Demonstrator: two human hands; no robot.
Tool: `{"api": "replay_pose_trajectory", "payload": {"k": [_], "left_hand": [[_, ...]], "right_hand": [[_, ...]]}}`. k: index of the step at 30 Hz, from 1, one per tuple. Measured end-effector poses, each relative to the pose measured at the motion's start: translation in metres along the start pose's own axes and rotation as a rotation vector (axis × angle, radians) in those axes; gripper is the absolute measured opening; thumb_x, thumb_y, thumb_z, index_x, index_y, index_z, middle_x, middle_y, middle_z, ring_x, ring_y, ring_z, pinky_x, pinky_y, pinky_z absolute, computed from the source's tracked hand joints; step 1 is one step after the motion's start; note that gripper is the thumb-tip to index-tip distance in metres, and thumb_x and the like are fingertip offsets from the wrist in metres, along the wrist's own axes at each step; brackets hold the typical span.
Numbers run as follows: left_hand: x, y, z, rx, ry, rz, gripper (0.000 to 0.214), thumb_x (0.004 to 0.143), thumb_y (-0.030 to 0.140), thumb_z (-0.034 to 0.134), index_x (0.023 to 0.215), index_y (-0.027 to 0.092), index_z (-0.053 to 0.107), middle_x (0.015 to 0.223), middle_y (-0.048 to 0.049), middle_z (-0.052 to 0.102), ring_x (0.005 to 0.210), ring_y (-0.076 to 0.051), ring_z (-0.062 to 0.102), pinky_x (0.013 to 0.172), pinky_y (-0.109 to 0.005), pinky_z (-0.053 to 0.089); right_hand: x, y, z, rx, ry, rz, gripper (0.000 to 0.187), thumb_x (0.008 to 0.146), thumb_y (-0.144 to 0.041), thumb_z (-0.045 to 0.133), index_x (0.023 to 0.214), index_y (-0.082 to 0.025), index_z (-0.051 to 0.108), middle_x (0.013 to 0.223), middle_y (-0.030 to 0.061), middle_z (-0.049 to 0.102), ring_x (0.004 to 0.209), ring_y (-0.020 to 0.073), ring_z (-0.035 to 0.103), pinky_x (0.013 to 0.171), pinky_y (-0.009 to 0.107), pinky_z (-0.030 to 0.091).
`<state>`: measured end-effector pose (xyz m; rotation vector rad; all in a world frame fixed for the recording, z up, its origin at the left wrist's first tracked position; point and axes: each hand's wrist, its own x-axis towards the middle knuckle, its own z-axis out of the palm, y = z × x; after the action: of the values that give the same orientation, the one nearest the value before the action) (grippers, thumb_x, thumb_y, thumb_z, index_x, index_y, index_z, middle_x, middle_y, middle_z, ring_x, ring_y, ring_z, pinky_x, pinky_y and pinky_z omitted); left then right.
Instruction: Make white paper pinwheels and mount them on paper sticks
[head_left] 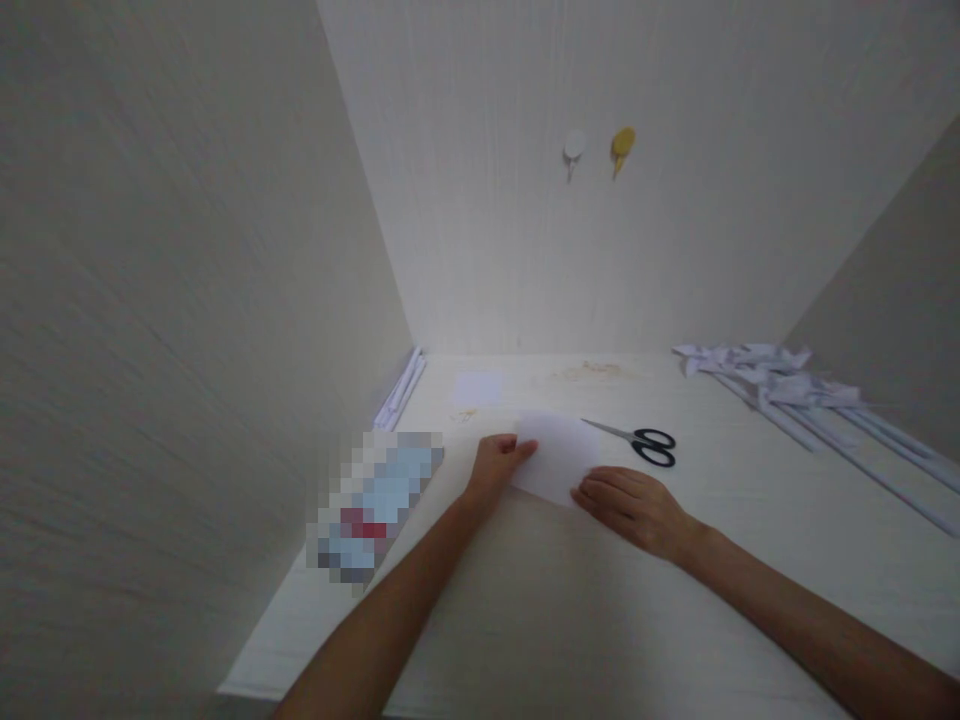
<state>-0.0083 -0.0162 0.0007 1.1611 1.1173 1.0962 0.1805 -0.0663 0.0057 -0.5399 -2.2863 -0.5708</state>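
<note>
Pressing flat white paper sheet (559, 455) w/ left hand (496, 467) & right hand (626, 505).

Two hands: a left hand (495, 465) and a right hand (634, 505); one white sheet (559, 455) between them, pinched at its edge by the left and pressed flat under the right; one pair of scissors (641, 443) just beyond the right hand; one small paper square (478, 388) beyond the left; one blurred pack (375, 500) beside the left wrist; two wall hooks high above the grip, one white hook (574, 148) and one yellow hook (622, 145); paper pinwheels (757, 365) well right of the grip, too tangled to count.
</note>
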Motion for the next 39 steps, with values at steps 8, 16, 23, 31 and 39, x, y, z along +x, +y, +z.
{"api": "replay_pose_trajectory", "payload": {"k": [8, 16, 23, 31, 39], "left_hand": [[-0.006, 0.005, 0.005, 0.126, -0.024, 0.032, 0.03, 0.052, 0.038, 0.066, 0.046, 0.011, 0.054, 0.043, 0.0033, 0.043, 0.041, -0.006, 0.035, 0.04, -0.019, 0.023], [-0.007, -0.004, 0.009, 0.258, -0.059, 0.111, 0.035, 0.059, 0.036, 0.061, 0.04, 0.013, 0.042, 0.042, 0.0055, 0.031, 0.04, -0.004, 0.026, 0.039, -0.019, 0.017], [-0.016, -0.006, 0.017, 0.269, -0.179, 0.113, 0.028, 0.063, 0.034, 0.057, 0.047, 0.013, 0.051, 0.046, 0.0041, 0.038, 0.043, -0.006, 0.032, 0.041, -0.019, 0.024], [-0.021, -0.011, 0.019, 0.34, -0.351, 0.124, 0.022, 0.065, 0.031, 0.055, 0.062, 0.01, 0.061, 0.052, 0.0021, 0.047, 0.049, -0.007, 0.039, 0.044, -0.018, 0.029], [-0.032, -0.011, 0.023, 0.425, -0.468, 0.172, 0.022, 0.068, 0.023, 0.048, 0.056, 0.008, 0.059, 0.047, 0.0025, 0.041, 0.046, -0.005, 0.036, 0.041, -0.015, 0.026]], "right_hand": [[-0.007, -0.002, 0.007, 0.135, 0.064, 0.111, 0.008, 0.076, -0.012, 0.053, 0.072, -0.015, 0.059, 0.065, 0.0039, 0.063, 0.068, 0.013, 0.057, 0.059, 0.026, 0.046], [-0.012, -0.004, 0.004, 0.171, 0.088, 0.146, 0.008, 0.076, -0.012, 0.052, 0.072, -0.015, 0.059, 0.066, 0.0053, 0.062, 0.066, 0.0146, 0.054, 0.056, 0.027, 0.044], [-0.012, -0.007, 0.005, 0.217, 0.086, 0.349, 0.012, 0.077, -0.015, 0.051, 0.085, -0.019, 0.058, 0.085, 0.0092, 0.06, 0.08, 0.0175, 0.055, 0.067, 0.032, 0.047], [-0.006, -0.012, -0.004, 0.231, -0.067, 0.645, 0.01, 0.078, -0.025, 0.049, 0.073, -0.021, 0.057, 0.106, 0.0092, 0.052, 0.098, 0.0221, 0.049, 0.077, 0.037, 0.045], [0.001, -0.009, -0.014, 0.474, -0.197, 0.831, 0.015, 0.079, -0.029, 0.048, 0.071, -0.023, 0.058, 0.079, 0.0027, 0.06, 0.075, 0.0147, 0.058, 0.064, 0.023, 0.047]]}}
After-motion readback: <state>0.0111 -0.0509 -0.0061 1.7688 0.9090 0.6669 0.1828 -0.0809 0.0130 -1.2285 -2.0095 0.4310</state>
